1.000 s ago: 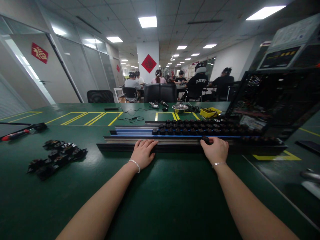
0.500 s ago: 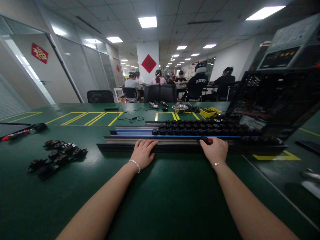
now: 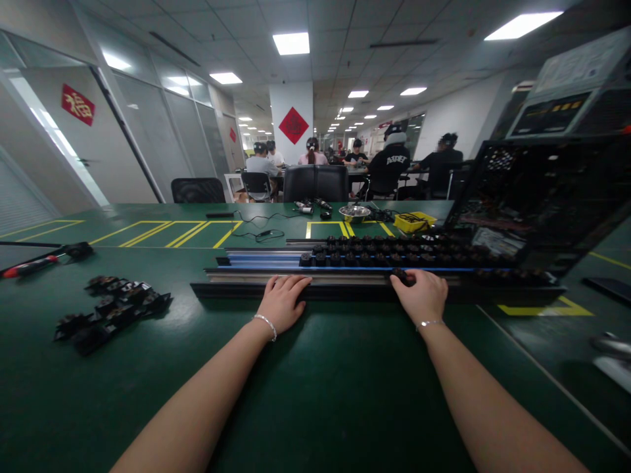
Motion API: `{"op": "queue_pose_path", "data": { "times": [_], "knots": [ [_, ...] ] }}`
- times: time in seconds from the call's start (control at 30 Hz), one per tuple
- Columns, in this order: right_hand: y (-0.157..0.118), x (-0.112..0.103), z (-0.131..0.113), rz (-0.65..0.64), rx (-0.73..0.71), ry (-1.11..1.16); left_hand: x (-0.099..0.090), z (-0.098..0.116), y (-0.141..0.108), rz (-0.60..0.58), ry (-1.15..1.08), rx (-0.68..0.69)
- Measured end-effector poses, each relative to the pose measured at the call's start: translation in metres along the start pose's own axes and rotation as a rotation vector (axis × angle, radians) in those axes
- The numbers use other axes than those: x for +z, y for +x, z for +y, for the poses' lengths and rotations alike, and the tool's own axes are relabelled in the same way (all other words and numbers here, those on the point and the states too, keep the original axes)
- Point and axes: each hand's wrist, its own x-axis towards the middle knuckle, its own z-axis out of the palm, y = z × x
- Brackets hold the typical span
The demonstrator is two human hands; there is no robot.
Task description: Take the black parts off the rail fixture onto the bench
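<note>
Long metal rails lie side by side across the green table [image 3: 345, 368], and black parts sit in rows along them. My left hand [image 3: 282, 303] rests on the near edge of the front rail [image 3: 231, 289], its fingers apart and holding nothing. Farther right, my right hand [image 3: 422, 295] has its thumb and fingers round a small black part [image 3: 400, 276] on the front rails. Behind the hands, a blue rail [image 3: 266, 260] carries a row of black parts [image 3: 365, 259].
Loose black parts [image 3: 113, 309] are piled at the left, near a red-handled tool [image 3: 32, 267]. A metal bowl [image 3: 353, 213] and a yellow tray [image 3: 414, 222] stand behind the rails. An open computer case [image 3: 537, 203] is at the right. People sit in the background.
My right hand has shifted slightly to the left along the rail, together with the small black part. My left hand has stayed in place.
</note>
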Motion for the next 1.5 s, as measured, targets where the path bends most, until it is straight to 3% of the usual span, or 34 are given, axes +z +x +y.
{"op": "queue_pose_path", "data": {
  "times": [1.5],
  "knots": [
    [-0.0019, -0.0002, -0.0067, -0.038, -0.106, 0.033, 0.0004, -0.0004, 0.0005, 0.001, -0.018, -0.002]
  ]
}}
